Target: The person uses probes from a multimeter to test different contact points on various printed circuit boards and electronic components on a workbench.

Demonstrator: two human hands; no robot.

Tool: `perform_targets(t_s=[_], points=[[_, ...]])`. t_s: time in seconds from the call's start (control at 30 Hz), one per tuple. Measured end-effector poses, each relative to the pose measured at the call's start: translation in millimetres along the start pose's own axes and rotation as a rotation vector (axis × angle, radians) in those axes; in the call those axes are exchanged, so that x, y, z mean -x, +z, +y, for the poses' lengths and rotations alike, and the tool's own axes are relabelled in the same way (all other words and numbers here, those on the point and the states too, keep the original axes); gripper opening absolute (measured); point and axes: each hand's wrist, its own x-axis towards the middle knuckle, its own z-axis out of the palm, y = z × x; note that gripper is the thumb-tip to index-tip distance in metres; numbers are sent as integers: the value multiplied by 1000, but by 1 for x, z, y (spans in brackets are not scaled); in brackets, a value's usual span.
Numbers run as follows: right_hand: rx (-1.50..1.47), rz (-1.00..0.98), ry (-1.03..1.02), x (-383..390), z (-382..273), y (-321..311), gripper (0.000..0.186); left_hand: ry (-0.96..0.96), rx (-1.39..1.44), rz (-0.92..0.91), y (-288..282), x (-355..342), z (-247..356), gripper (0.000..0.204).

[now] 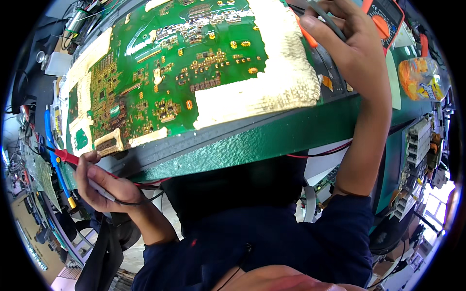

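A large green circuit board (141, 89) with cream-coloured paste along its edges lies on a dark mat in front of me. By the board's near left corner, my left hand (104, 186) is closed around a red test probe (67, 156), with red and black leads trailing from the fingers. Over the far right, my right hand (352, 46) grips a slim grey tool (326, 20); its tip is out of frame. An orange-handled tool (307, 33) lies beside the right fingers. Just right of that hand is an orange-cased multimeter (383, 24) with a round dial.
A green bench mat (242, 150) runs along the near edge. A clear bag of orange items (421, 80) sits at the right. Blue tool handle (53, 140) and a small clear box (57, 64) stand at the left. Stacked boards (418, 138) and cables fill the right side.
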Motion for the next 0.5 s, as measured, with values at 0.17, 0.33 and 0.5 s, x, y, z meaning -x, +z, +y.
perform_targets(t_s=[0.17, 0.33, 0.5], points=[[48, -16, -140, -4, 27, -1, 37, 103, -81, -348, 2, 0, 36, 15], [44, -91, -86, 1, 17, -10, 39, 391, 13, -556, 35, -30, 72, 34], [194, 43, -211, -6, 31, -6, 35, 480, -23, -741, 60, -42, 89, 49]])
